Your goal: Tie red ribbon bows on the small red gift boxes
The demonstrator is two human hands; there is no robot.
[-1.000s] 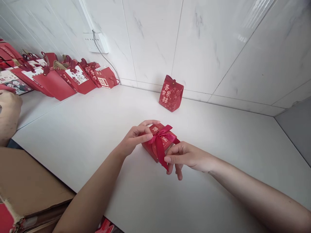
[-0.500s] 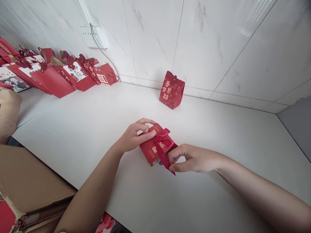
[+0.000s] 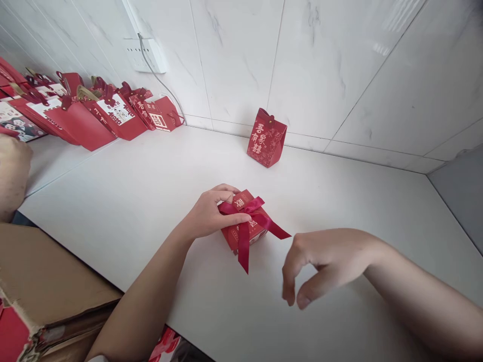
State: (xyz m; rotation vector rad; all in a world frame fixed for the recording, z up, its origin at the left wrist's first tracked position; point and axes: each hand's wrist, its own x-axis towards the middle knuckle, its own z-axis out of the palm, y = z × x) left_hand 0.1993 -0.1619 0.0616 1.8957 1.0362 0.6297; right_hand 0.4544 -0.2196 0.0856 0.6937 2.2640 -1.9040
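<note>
A small red gift box (image 3: 231,235) with pale printed characters lies on the white table (image 3: 320,201). Dark red ribbon (image 3: 244,249) crosses its top in a bow, with two tails hanging off over the near and right sides. My left hand (image 3: 217,211) grips the box from its left, thumb pressed on the bow's knot and fingers along the far edge. To the right of the box, my right hand (image 3: 320,266) is in the air, apart from it. Its fingers curl down with a gap between thumb and forefinger, and nothing is between them.
Near the wall stands a red gift bag (image 3: 266,138) with a loop on top. Several red gift bags (image 3: 81,120) line the back left, below a wall socket (image 3: 145,55). Another person's hand (image 3: 13,171) shows at the left edge. A cardboard box (image 3: 49,276) sits lower left.
My right hand has let go of the ribbon and drawn back to the right and nearer. Both ribbon tails now hang free. My left thumb has slid right onto the knot.
</note>
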